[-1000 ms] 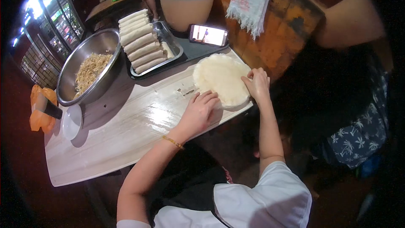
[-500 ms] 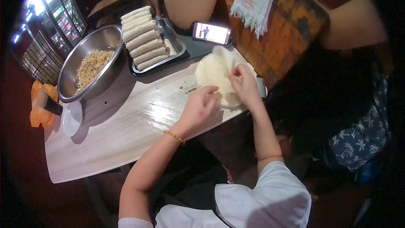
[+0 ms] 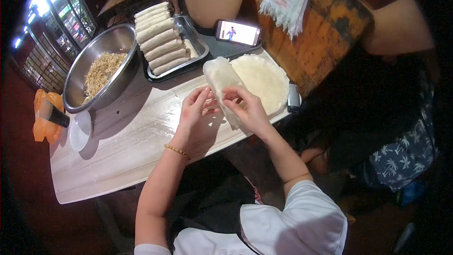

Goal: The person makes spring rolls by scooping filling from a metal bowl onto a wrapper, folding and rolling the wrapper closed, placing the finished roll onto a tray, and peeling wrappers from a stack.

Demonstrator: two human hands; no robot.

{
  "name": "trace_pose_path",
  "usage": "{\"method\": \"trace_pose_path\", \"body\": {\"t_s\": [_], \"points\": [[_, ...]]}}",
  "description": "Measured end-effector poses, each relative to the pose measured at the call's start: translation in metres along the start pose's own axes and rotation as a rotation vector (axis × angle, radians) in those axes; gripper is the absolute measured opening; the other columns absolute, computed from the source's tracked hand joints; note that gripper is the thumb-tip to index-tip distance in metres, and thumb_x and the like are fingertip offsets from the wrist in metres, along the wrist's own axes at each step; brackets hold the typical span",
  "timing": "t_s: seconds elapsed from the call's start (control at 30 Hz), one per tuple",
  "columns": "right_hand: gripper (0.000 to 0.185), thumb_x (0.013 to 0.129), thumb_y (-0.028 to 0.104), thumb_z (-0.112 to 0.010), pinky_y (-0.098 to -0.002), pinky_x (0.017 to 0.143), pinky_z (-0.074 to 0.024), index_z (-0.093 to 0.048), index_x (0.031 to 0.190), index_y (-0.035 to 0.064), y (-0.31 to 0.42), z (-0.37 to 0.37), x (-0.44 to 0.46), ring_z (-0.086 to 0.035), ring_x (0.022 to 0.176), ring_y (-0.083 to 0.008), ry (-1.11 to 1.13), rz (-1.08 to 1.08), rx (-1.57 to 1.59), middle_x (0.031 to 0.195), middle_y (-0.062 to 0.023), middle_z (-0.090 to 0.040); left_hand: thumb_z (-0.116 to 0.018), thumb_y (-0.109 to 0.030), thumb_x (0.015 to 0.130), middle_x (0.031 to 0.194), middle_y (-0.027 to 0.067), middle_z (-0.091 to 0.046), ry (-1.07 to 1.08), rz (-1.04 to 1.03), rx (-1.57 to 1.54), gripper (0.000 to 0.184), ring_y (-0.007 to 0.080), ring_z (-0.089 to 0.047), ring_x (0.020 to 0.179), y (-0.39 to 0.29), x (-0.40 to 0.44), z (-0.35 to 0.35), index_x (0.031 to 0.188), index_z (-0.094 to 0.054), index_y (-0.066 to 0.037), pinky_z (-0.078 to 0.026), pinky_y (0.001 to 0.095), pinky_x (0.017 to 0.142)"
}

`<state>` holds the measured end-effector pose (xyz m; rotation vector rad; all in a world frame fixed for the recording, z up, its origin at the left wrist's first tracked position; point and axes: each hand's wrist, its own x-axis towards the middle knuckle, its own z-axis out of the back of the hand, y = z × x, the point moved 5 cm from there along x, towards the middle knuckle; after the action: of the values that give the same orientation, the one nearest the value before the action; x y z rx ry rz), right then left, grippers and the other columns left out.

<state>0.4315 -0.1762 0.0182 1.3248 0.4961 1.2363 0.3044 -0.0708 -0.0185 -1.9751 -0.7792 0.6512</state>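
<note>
A thin, pale spring roll wrapper (image 3: 221, 73) hangs raised and partly folded over between my hands. My right hand (image 3: 249, 111) pinches it with thumb and fingers. At its left edge, my left hand (image 3: 192, 108) has its thumb and fingertips on the sheet, the other fingers partly spread beneath. Just right of it, a round stack of wrappers (image 3: 264, 82) lies flat on the light wood-patterned table (image 3: 127, 165). Part of the stack is hidden by the lifted sheet and my right hand.
Left stands a steel bowl (image 3: 71, 87) of shredded filling (image 3: 104, 73), beside a small white dish (image 3: 80, 131) and a dark cup (image 3: 54, 113) in an orange bag. Behind are rolled spring rolls (image 3: 158, 33) on a metal tray (image 3: 200, 49), a phone (image 3: 238, 33) and a cooler (image 3: 214, 2).
The top wrapper has come away from the stack and moved left, carried by my hands. My left hand has shifted left and up, and the round stack beneath is now uncovered.
</note>
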Motion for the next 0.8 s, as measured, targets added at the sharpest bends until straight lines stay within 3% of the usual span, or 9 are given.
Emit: {"method": "trace_pose_path", "body": {"t_s": [0.07,0.2,0.3,0.37,0.5,0.8], "points": [[0.021,0.084,0.012,-0.072,-0.0299,0.075,-0.0498,-0.067,0.103,0.0040,0.002,-0.007,0.002,-0.064,0.087,-0.0189,0.029,0.133,-0.160,0.097,-0.0073,-0.065,-0.061,-0.028,0.096,0.104,0.0074,-0.065,0.022,0.005,0.032,0.032,0.0155,-0.065,0.090,-0.001,-0.001,0.003,0.115,-0.058,-0.002,-0.054,0.0279,0.072],[0.020,0.081,0.013,-0.075,-0.0303,0.073,-0.0497,-0.067,0.097,0.0041,0.014,-0.012,0.001,-0.064,0.086,-0.0197,0.001,0.199,-0.229,0.093,-0.0065,-0.064,-0.061,-0.027,0.096,0.100,0.0058,-0.066,0.047,-0.005,0.046,0.028,0.0145,-0.066,0.088,-0.007,-0.011,0.002,0.113,-0.059,-0.004,-0.055,0.0283,0.074],[0.018,0.080,0.013,-0.075,-0.0324,0.073,-0.0500,-0.067,0.094,0.0040,0.013,-0.013,0.001,-0.064,0.086,-0.0233,-0.059,0.192,-0.314,0.092,-0.0077,-0.064,-0.062,-0.025,0.096,0.101,0.0063,-0.066,0.055,-0.005,0.082,0.025,0.0143,-0.066,0.088,-0.003,-0.010,0.005,0.110,-0.059,-0.005,-0.057,0.0303,0.076],[0.014,0.081,0.011,-0.073,-0.0343,0.074,-0.0501,-0.066,0.091,0.0023,0.016,-0.014,0.000,-0.064,0.085,-0.0270,-0.108,0.311,-0.346,0.090,-0.0100,-0.063,-0.063,-0.024,0.095,0.099,0.0063,-0.066,0.070,-0.006,0.018,0.024,0.0140,-0.065,0.088,0.000,-0.010,0.006,0.108,-0.060,-0.004,-0.057,0.0315,0.077],[0.010,0.084,0.009,-0.069,-0.0354,0.075,-0.0500,-0.066,0.089,0.0007,0.016,-0.013,0.002,-0.064,0.085,-0.0288,-0.128,0.304,-0.343,0.089,-0.0119,-0.064,-0.064,-0.021,0.095,0.097,0.0073,-0.066,0.099,-0.013,-0.070,0.020,0.0139,-0.065,0.088,0.000,-0.011,0.005,0.104,-0.060,-0.004,-0.059,0.0355,0.080],[0.011,0.088,0.010,-0.065,-0.0353,0.076,-0.0500,-0.066,0.091,-0.0006,0.015,-0.013,0.001,-0.064,0.085,-0.0292,-0.053,0.282,-0.371,0.090,-0.0134,-0.064,-0.062,-0.018,0.095,0.091,0.0027,-0.062,0.056,-0.009,0.008,0.018,0.0125,-0.065,0.076,0.002,-0.013,0.010,0.106,-0.055,-0.006,-0.059,0.0349,0.077]]}}
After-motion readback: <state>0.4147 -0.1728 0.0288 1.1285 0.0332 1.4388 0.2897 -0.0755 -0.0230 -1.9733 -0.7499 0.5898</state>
